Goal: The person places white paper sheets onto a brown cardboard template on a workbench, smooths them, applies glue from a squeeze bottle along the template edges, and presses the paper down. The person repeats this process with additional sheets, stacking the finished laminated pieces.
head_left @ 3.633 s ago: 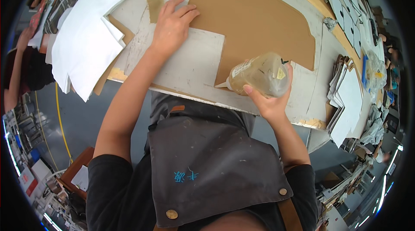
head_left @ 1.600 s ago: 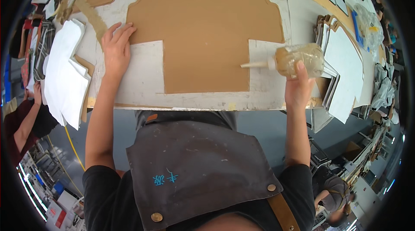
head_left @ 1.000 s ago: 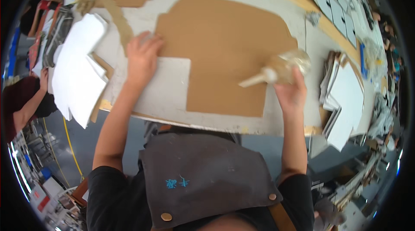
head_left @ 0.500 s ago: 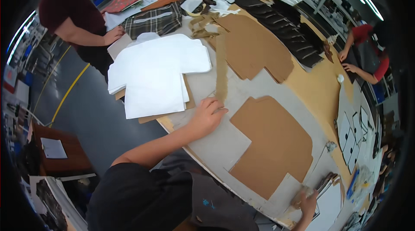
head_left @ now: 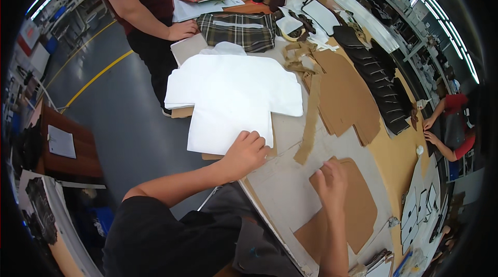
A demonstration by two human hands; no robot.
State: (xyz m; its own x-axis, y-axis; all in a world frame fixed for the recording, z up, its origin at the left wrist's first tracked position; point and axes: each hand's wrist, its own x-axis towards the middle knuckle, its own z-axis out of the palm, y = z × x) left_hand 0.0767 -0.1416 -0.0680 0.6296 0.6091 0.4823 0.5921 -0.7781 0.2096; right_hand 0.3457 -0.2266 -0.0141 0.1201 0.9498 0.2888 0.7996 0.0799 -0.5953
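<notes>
A stack of white T-shaped sheets lies flat at the left edge of a grey worktable, its wide bar running left to right and its stem pointing back toward the person. The left hand, clearly the nearer of the two, meets the stem's near right corner, so that most of the stack spreads beyond it and to its left. Its fingers are bent over the edge; whether they pinch a sheet cannot be told. The right hand, thumb apart from the fingers and nothing visible in its grasp, is well to the right, above a brown panel; contact there is unclear. Between stack and panel, a frayed tan strip points toward the gap separating the hands. Farther out, brown cut pieces lie piled, and a co-worker's hand rests beside folded plaid fabric.
</notes>
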